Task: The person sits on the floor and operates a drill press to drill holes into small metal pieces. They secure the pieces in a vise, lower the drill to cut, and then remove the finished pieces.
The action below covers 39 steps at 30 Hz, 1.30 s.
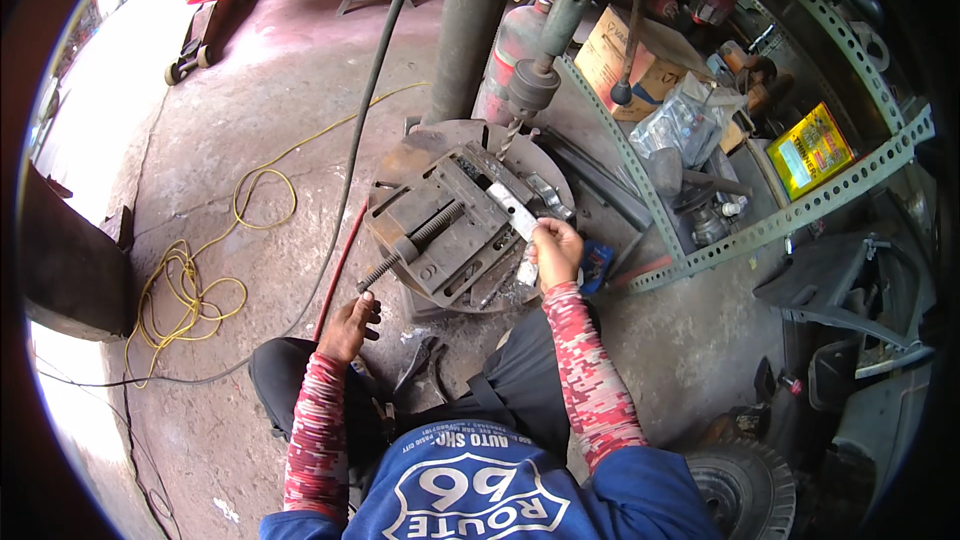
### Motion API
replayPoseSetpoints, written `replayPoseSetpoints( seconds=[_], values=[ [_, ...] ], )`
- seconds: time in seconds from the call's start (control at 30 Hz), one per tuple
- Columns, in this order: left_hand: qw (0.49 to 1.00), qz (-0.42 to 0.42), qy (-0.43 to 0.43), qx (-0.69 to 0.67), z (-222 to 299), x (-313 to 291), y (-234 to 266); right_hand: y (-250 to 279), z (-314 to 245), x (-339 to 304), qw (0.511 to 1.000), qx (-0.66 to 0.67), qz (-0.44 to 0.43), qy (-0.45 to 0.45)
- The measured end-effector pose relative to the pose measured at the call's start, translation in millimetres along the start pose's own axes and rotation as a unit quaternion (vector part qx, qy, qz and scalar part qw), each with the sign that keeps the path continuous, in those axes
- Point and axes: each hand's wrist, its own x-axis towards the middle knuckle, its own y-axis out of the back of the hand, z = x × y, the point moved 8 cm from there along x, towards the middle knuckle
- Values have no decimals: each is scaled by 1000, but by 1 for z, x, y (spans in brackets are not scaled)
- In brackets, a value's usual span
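Observation:
My right hand (pixel 556 252) pinches the near end of a flat metal bar (pixel 512 210) with holes in it. The bar's far part lies at the right side of the drill press vise (pixel 440 225). My left hand (pixel 347 328), fingers curled, is at the outer end of the vise screw (pixel 385 265); its fingertips touch that end. Beneath the vise is the round drill press table (pixel 400 170), strewn with metal shavings. A drill bit (pixel 509 138) in the chuck (pixel 534 86) points down near the vise's far right side.
Pliers-like tools (pixel 415 365) lie on the floor between my legs. A yellow cord (pixel 185 280) coils at left, and a black cable (pixel 360 130) hangs past the table. At right, a perforated metal rack (pixel 800 210) holds a cardboard box (pixel 635 55) and a yellow can (pixel 812 150).

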Motion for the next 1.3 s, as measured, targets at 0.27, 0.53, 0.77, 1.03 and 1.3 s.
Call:
replayPoseSetpoints(
  seconds=[0.27, 0.53, 0.77, 1.03, 1.3],
  values=[
    [975, -111, 47, 187, -1, -13, -22, 10, -33, -45, 993, 95, 8, -68],
    [984, -166, -59, 11, 56, -52, -53, -32, -46, -111, 989, 120, -69, -44],
    [969, -62, -129, -202, 85, -72, -64, -98, -15, -176, 978, 116, -146, -90],
    [949, 103, -121, -273, 69, -101, -20, -155, -7, -220, 954, 128, -254, -98],
    [960, 188, -64, -196, 42, -102, 26, -155, 0, -229, 953, 32, -284, -97]
  ],
)
